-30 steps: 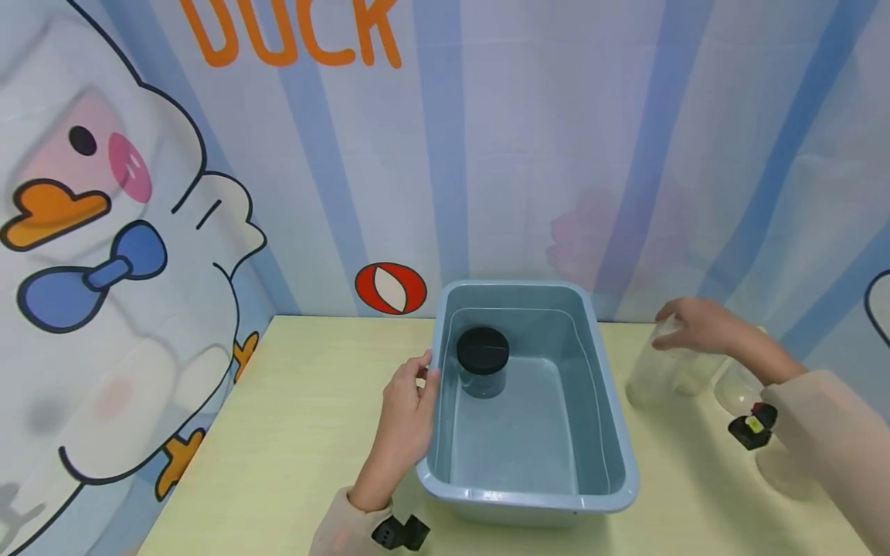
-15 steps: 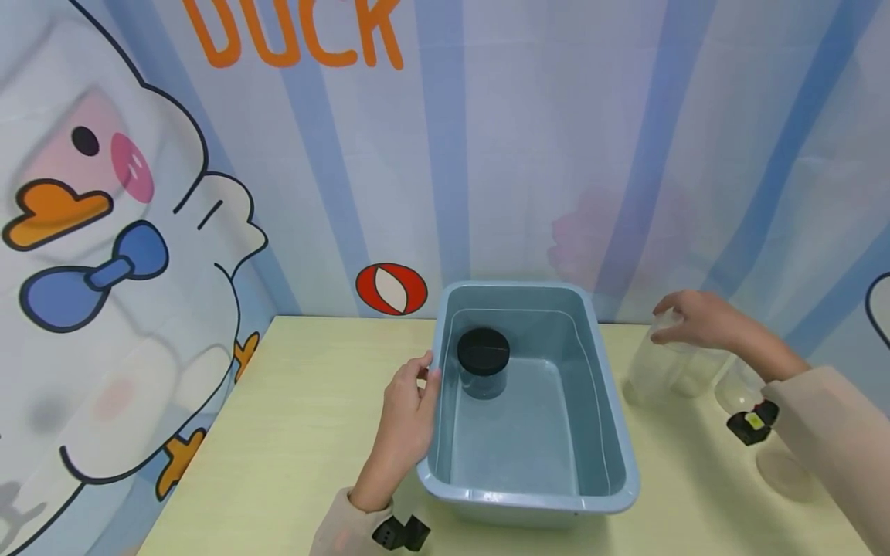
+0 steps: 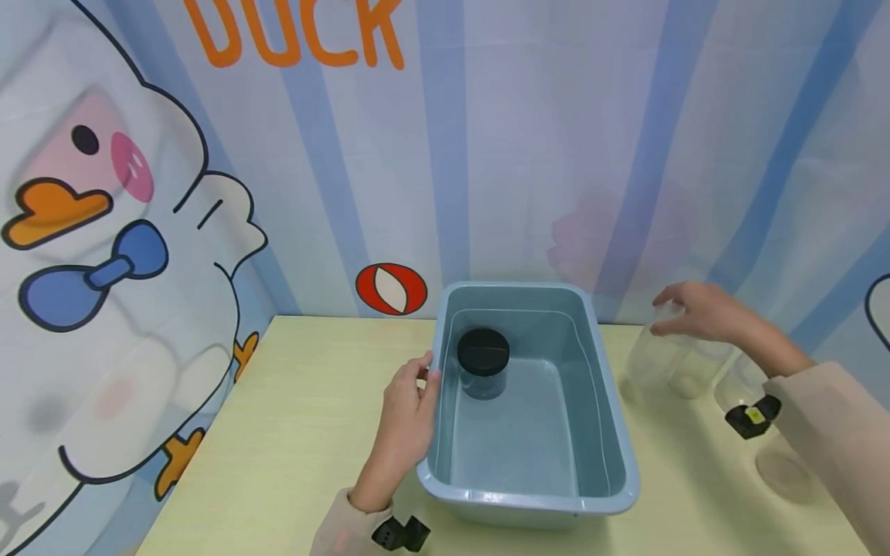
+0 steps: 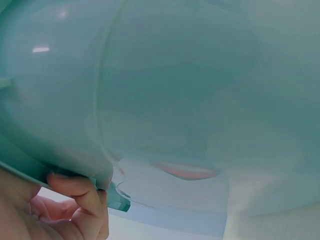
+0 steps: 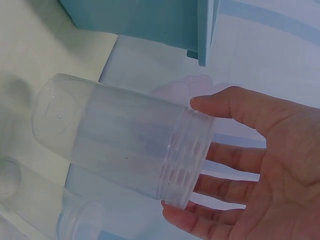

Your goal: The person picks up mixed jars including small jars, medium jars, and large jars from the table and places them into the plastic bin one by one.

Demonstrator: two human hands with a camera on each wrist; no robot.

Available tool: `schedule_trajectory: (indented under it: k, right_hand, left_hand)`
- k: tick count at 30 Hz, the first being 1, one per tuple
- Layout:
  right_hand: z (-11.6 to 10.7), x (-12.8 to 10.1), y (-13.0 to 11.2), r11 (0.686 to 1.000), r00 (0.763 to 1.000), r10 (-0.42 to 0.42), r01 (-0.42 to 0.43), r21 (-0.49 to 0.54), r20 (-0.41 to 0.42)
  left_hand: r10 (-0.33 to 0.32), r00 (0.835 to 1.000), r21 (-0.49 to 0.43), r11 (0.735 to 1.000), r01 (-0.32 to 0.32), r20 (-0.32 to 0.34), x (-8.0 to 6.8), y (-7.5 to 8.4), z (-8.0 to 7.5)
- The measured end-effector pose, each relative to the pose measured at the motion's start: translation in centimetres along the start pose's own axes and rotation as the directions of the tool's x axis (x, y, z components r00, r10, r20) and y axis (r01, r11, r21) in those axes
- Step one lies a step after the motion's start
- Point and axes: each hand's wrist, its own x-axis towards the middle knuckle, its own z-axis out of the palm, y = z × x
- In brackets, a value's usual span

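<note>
Clear jar [image 5: 120, 145] hangs upright from my right hand [image 3: 698, 313], fingers gripping its threaded mouth, past the counter's right edge of the tub [image 3: 612, 432]; my left hand [image 3: 406, 421] clasps the tub's rim.

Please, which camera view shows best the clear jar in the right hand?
The right wrist view: the clear jar fills it, threaded mouth in the right hand. The head view shows it small and faint; the left wrist view shows only the basin.

right sleeve [image 3: 834, 432] cut off, tub [image 4: 175, 90] blurred
</note>
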Motion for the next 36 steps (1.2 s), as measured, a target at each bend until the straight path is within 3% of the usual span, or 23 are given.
schedule_trajectory:
  k: [10, 36]
  right_hand:
    - [-0.5, 0.2, -0.5, 1.000, 0.999, -0.026, 0.026, -0.017, -0.025]
    - [-2.1, 0.4, -1.5, 1.000, 1.000, -0.002, 0.002, -0.018, -0.015]
  left_hand:
    - [-0.001, 1.000, 0.003, 1.000, 0.001, -0.004, -0.1, 0.0, -0.2]
    - [-0.002, 1.000, 0.007, 1.000, 0.002, -0.004, 0.0, 0.0, 0.0]
